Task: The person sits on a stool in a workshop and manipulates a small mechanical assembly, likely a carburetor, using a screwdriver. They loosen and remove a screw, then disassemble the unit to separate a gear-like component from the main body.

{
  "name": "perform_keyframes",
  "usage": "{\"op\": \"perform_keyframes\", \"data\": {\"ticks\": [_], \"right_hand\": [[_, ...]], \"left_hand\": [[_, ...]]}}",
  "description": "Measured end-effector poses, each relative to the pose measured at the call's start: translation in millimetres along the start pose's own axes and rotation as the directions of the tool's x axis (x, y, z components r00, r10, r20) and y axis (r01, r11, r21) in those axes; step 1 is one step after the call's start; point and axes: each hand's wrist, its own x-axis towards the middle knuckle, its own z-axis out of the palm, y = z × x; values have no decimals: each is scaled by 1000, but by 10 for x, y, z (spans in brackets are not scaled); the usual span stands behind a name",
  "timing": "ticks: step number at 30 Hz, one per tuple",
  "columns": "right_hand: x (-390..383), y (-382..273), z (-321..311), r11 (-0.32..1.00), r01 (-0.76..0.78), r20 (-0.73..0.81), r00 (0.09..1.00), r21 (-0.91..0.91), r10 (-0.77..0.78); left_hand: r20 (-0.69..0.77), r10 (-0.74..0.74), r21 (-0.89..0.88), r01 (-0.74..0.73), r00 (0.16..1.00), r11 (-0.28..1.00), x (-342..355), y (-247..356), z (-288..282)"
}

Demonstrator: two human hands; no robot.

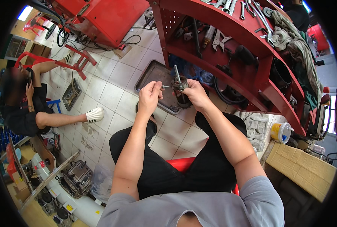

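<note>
My right hand [196, 94] grips a dark, greasy metal machine part [179, 84] with a bright shaft [177, 73] standing up out of it. Its lower portion drops below my fingers and is partly hidden. Just to the left, the fingers of my left hand [150, 97] pinch a small, thin metal pin-like piece [164, 87], whose tip points toward the machine part. A small gap separates the two. Both hands are above a shallow, dirty metal tray [149, 73] on the tiled floor.
A red workbench [229, 30] with wrenches [232, 6] on top and tools on its shelf stands ahead and right. At left sits another person [23, 102], one shoe stretched out. A red stool [81, 62], a second tray [71, 94] and a white bucket [281, 132] stand around.
</note>
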Motion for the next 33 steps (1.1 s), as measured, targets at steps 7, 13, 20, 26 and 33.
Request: {"op": "perform_keyframes", "data": {"ticks": [7,13,20,26,33], "right_hand": [[-26,-76,44,999,-38,36,999,14,37],[-36,152,229,978,9,25,1000,-209,-4],[-22,159,265,818,-10,77,995,-575,66],[-20,253,247,806,58,68,997,-588,-22],[8,234,205,781,-33,8,999,-624,49]], "left_hand": [[-76,-311,-632,196,947,750,113,-321,106],[109,-570,-927,291,815,238,22,-589,604],[190,-604,-968,250,774,17,-53,-606,634],[199,-639,-956,291,743,40,-35,-660,671],[242,-677,-929,367,695,46,-79,-650,776]]}}
